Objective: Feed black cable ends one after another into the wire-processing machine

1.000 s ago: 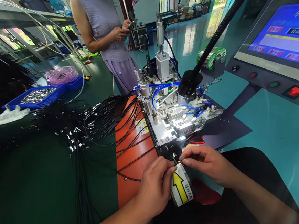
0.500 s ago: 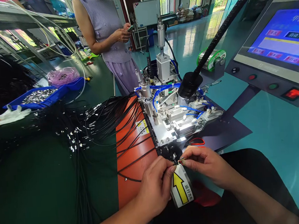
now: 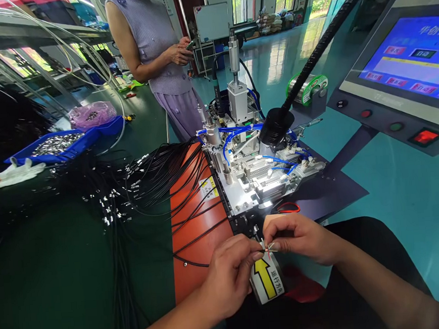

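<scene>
My left hand [image 3: 231,270] pinches the end of a black cable [image 3: 263,251] between thumb and forefinger, in front of the machine's front edge. From the cable end thin wires [image 3: 270,248], red and pale, fan out to the right. My right hand [image 3: 297,239] is closed at these wires, thumb and forefinger on them; the exact contact is too small to see. Just beneath both hands is a white plate with a yellow arrow [image 3: 266,282]. Ahead stands a metal machine [image 3: 258,176] with blue air tubes.
Black cables [image 3: 159,174] lie across the orange cover [image 3: 202,237] and green table [image 3: 71,262]. Blue trays [image 3: 58,146] of small metal parts and a white glove [image 3: 18,172] are at left. Red-handled scissors or pliers [image 3: 289,207], a control screen [image 3: 409,63] and another person [image 3: 157,53] are nearby.
My right fingers have shifted slightly on the wires, which now show spread apart. The left hand and cable end have moved slightly down and right. The view has shifted a little.
</scene>
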The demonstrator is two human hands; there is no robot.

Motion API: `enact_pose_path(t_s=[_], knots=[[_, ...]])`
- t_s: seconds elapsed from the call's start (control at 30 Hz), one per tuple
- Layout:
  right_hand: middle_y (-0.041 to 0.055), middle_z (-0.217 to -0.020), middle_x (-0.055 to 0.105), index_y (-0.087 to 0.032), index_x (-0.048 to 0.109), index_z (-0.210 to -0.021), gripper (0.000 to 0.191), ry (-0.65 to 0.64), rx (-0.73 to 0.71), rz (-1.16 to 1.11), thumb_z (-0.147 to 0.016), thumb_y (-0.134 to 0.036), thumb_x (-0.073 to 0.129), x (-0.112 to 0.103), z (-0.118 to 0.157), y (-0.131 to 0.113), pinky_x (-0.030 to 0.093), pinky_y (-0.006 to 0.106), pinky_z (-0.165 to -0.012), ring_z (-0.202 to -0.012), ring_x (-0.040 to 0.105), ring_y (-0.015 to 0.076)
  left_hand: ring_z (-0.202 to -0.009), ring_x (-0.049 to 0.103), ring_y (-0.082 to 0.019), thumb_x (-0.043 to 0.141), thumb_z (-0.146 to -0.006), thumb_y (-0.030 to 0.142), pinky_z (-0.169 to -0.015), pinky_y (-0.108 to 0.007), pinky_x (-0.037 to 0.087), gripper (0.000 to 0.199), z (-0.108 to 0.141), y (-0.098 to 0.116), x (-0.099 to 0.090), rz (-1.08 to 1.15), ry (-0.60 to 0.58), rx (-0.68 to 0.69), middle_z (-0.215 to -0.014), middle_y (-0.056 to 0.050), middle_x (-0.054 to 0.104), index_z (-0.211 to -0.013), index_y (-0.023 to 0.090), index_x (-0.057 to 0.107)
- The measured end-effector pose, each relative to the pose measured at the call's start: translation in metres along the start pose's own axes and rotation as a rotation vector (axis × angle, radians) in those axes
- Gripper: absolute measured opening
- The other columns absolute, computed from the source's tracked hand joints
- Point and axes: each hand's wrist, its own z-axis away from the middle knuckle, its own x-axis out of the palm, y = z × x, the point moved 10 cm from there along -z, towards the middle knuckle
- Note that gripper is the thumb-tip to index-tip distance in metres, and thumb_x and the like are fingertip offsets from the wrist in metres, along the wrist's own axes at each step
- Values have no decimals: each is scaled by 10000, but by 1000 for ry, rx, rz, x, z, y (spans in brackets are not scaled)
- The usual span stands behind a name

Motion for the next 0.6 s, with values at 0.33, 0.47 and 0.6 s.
enact_pose_path(t_s=[0.33,0.47,0.6], knots=[[34,-912,620,-242,686,-1120,251,433,70,248,-922,-393,650,-31,29,-1,510,291,-747,-834,600,180,-684,526,-140,514,-981,205,-630,-246,394,148,5,-6,-5,-51,109,-73,-745,-21,564,-875,178,613],[41,-1024,641,-279,683,-1140,217,547,15,465,-947,-350,614,-24,50,-9,533,295,-788,-908,630,193,-660,502,-135,529,-972,213,-610,-245,378,157,5,-8,-4,-92,127,-88,-720,-11,542,-837,174,597],[46,-1099,644,-297,669,-1176,232,548,-49,594,-957,-294,593,-11,56,-16,558,287,-781,-1006,642,211,-667,497,-132,528,-971,213,-609,-243,375,144,5,-9,-2,-96,122,-89,-733,-10,535,-848,170,589]])
